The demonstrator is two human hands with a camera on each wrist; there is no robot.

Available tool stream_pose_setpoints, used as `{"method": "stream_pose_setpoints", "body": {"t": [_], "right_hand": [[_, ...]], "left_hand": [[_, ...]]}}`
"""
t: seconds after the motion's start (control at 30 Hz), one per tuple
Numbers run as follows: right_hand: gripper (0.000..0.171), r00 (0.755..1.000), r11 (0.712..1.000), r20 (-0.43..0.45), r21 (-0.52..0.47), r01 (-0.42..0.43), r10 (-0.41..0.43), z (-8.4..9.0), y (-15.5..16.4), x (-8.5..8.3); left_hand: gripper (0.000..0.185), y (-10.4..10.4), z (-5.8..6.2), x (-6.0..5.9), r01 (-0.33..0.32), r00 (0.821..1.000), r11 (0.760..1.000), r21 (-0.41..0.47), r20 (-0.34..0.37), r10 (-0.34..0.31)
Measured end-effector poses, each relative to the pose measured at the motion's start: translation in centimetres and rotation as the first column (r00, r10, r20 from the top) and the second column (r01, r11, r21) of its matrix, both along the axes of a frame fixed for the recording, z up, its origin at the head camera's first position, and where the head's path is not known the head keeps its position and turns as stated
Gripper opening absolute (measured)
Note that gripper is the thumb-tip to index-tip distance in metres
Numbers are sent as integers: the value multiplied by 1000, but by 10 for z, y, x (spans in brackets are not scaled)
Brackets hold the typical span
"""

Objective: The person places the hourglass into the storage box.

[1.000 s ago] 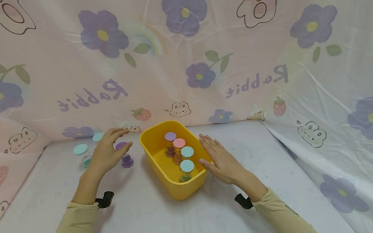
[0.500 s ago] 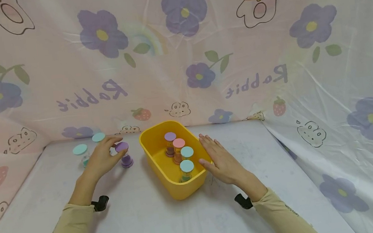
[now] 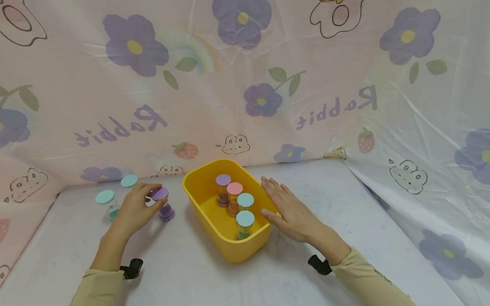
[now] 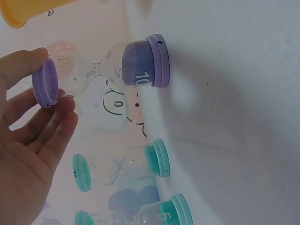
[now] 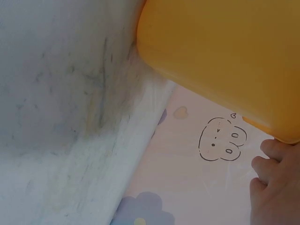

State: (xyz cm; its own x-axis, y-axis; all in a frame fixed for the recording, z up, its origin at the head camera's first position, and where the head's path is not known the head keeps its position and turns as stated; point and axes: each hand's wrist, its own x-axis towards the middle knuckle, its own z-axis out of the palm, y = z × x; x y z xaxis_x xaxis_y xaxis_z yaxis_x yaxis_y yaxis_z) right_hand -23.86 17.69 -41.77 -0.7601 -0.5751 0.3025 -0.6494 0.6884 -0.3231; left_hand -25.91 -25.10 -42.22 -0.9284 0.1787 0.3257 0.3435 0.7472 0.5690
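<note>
Pinching purple timer (image 3: 163, 202) w/ left hand (image 3: 133, 210), right hand (image 3: 290, 210) flat vs yellow bin (image 3: 206, 212), teal timers (image 3: 108, 203) behind.

Cut off at the lower edge of the left wrist view: two teal sand timers (image 4: 161, 213). Hidden behind the yellow bin (image 5: 225, 61): most of the right hand (image 5: 276, 187).

Left hand (image 3: 133, 212): a second ago it hovered open above the purple sand timer (image 3: 163, 203), fingers spread over the top cap. Half a second ago it had come down, fingertips arriving at the cap. Now thumb and fingers are closed on the purple top cap, pinching its rim; the left wrist view confirms the contact at the cap (image 4: 45, 83). The forearm has dropped slightly lower toward the counter (image 3: 187, 288) over the interval
</note>
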Motion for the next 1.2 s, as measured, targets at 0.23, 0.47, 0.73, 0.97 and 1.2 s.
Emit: {"method": "stream_pose_setpoints", "body": {"t": [0.23, 0.47, 0.73, 0.97, 1.2], "right_hand": [[74, 1000, 1000, -6, -8, -1, 1, 0, 0, 1], [74, 1000, 1000, -7, -10, -1, 1, 0, -1, 1], [74, 1000, 1000, 1, -8, 0, 0, 0, 0, 0], [74, 1000, 1000, -2, -8, 0, 0, 1, -1, 1], [74, 1000, 1000, -2, -12, 2, -2, 0, -1, 0]], "left_hand": [[46, 2, 1, 2, -6, 1000, 1000, 11, -13, 6], [42, 6, 7, 4, 4, 993, 999, 39, -117, 1], [40, 15, 17, 6, -13, 968, 996, 91, -247, 35], [36, 24, 33, 12, -22, 924, 994, 111, -376, 62], [37, 36, 52, 18, 4, 878, 991, 134, -474, 61]]}}
